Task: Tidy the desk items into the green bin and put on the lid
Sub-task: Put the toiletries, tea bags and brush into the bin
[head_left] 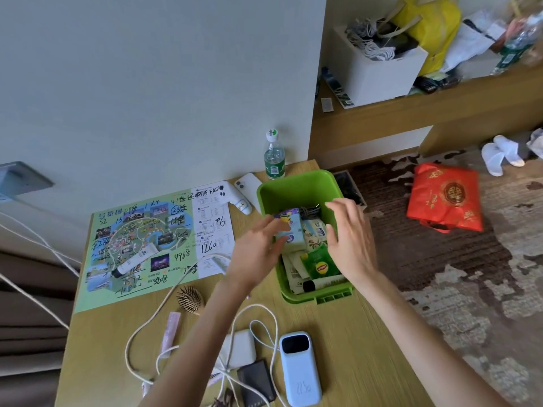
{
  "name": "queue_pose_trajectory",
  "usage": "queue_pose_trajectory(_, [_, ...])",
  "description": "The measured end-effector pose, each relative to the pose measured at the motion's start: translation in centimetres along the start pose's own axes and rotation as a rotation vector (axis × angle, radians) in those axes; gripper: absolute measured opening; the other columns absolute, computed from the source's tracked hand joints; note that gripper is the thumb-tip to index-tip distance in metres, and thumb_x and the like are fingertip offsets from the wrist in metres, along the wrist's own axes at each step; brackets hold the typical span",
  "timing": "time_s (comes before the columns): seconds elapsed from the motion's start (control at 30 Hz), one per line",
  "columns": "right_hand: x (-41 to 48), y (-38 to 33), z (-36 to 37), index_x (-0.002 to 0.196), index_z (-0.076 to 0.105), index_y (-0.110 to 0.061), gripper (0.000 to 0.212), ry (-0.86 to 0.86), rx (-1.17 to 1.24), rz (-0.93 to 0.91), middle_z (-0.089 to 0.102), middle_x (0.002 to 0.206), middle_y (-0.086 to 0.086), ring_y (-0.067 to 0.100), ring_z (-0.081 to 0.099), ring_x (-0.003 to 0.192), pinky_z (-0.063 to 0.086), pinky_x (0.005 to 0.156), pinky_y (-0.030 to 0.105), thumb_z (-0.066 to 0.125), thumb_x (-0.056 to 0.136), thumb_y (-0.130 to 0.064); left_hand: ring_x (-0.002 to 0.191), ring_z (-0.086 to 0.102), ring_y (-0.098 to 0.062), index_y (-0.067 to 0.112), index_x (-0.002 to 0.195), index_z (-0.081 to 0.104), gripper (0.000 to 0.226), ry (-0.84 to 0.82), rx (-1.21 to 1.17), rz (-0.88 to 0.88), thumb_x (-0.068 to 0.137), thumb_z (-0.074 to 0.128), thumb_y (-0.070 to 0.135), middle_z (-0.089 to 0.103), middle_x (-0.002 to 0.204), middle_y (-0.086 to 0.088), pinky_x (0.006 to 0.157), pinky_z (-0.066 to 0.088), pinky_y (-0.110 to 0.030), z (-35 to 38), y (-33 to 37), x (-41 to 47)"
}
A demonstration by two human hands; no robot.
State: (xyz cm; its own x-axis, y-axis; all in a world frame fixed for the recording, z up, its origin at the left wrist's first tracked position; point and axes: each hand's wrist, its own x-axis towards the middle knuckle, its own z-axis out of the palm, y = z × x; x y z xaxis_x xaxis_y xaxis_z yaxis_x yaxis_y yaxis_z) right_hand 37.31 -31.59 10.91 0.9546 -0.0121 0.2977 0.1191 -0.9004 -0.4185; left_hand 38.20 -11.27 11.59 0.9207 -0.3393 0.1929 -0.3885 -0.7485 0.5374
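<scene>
The green bin (296, 186) stands open at the desk's right edge. Inside lie a green Lipton sachet (321, 266), a black-capped tube (324, 283), paper sachets and a dark cable (311, 211). My left hand (254, 251) holds a blue cartoon tissue pack (291, 227) by its left edge, just inside the bin. Over the bin's right wall my right hand (351, 239) hovers with fingers spread and nothing in it. Loose on the desk are a white tube (133, 261), a hairbrush (189, 299), a pink tube (170, 333), a blue power bank (299, 368), a white power bank (241, 348) and a black wallet (255, 383).
A printed map (141, 230) covers the desk's left half. A white cable (173, 292) loops across the front. A water bottle (274, 155), a white phone (249, 185) and a white labelled device (238, 201) sit behind the bin. Carpet with a red bag (445, 196) lies to the right.
</scene>
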Motion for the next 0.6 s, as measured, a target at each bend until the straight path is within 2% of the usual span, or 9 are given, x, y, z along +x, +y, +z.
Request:
queue_pose_trajectory(0.17, [-0.1,-6.9,2.5,0.115,0.057,-0.011,0.029,-0.056,0.184,-0.174,0.052,0.119,0.002,0.016,0.058,0.096,0.052,0.080,0.031,0.060,0.087,-0.002,0.085,0.063,-0.009,0.021,0.103,0.066,0.013,0.106,-0.066,-0.269,0.094,0.058,0.017,0.064,0.100,0.008,0.071,0.053,-0.033,-3.6,-5.9,-2.3])
queue_pose_trajectory(0.27, [-0.5,-10.9,5.4,0.106,0.059,-0.008,0.026,-0.136,0.274,-0.246,0.054,0.113,0.003,0.018,0.058,0.095,0.053,0.082,0.033,0.060,0.083,0.005,0.081,0.063,-0.013,0.018,0.104,0.067,0.014,0.157,-0.016,-0.430,0.092,0.059,0.014,0.066,0.103,0.003,0.069,0.053,-0.034,-5.2,-10.1,-5.2])
queue_pose_trajectory(0.4, [-1.7,-14.9,9.6,0.095,0.062,-0.013,0.025,-0.251,0.235,-0.282,0.059,0.101,0.000,0.019,0.058,0.081,0.049,0.069,0.028,0.066,0.077,0.004,0.096,0.062,-0.027,0.008,0.110,0.064,0.021,0.151,0.101,-0.627,0.090,0.058,0.008,0.062,0.113,-0.010,0.076,0.054,-0.043,-6.3,-16.0,-9.2])
queue_pose_trajectory(0.43, [-2.2,-15.4,10.7,0.095,0.061,-0.013,0.024,-0.291,0.219,-0.279,0.059,0.099,0.000,0.019,0.058,0.082,0.048,0.067,0.027,0.066,0.077,0.003,0.104,0.058,-0.031,0.007,0.115,0.062,0.025,0.113,0.149,-0.690,0.090,0.057,0.008,0.059,0.118,-0.013,0.082,0.052,-0.045,-6.3,-17.5,-10.0])
queue_pose_trajectory(0.5, [-3.0,-15.8,13.3,0.102,0.060,-0.012,0.025,-0.407,0.186,-0.266,0.057,0.104,0.002,0.022,0.059,0.092,0.052,0.074,0.032,0.060,0.082,0.001,0.118,0.045,-0.034,0.006,0.126,0.054,0.036,0.029,0.207,-0.814,0.090,0.058,0.012,0.049,0.131,-0.016,0.095,0.043,-0.044,-6.2,-20.0,-11.3])
queue_pose_trajectory(0.6, [-3.8,-15.7,16.7,0.120,0.054,-0.012,0.032,-0.571,0.106,-0.195,0.053,0.117,0.003,0.022,0.055,0.105,0.051,0.083,0.039,0.052,0.089,-0.004,0.128,0.034,-0.035,0.008,0.136,0.043,0.049,-0.028,0.230,-0.856,0.091,0.059,0.017,0.038,0.142,-0.015,0.103,0.038,-0.047,-6.2,-23.5,-12.1])
